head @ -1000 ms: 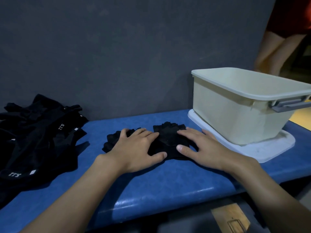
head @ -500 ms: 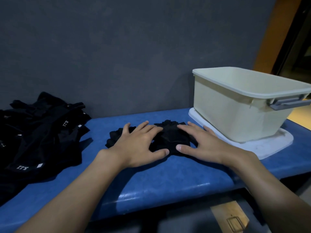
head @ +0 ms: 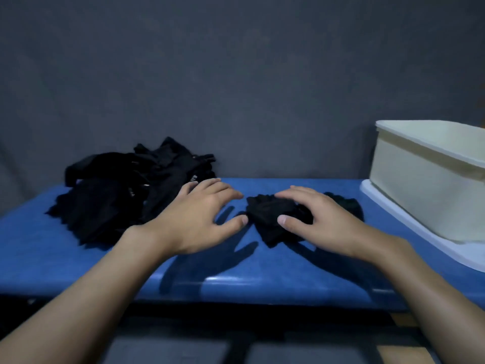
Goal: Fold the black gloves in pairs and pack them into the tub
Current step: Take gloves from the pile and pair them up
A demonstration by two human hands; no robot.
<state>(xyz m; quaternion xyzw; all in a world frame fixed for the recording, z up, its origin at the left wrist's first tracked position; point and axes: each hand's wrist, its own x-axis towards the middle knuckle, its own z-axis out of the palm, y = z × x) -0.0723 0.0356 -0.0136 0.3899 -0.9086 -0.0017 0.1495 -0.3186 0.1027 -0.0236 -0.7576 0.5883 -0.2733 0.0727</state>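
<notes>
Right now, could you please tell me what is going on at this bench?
A person works at the blue bench. The right hand rests on a small glove bundle; the left hand hovers open beside it, near the heap of loose black gloves. The tub stands at the right; its inside is out of view.

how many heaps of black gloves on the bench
2: a big pile at back left of the bench, and a small bunch under the right hand. The tub hides its inside, so more may be there.

Head-worn view — forward and down, close over the bench (head: 78, 258)
</notes>
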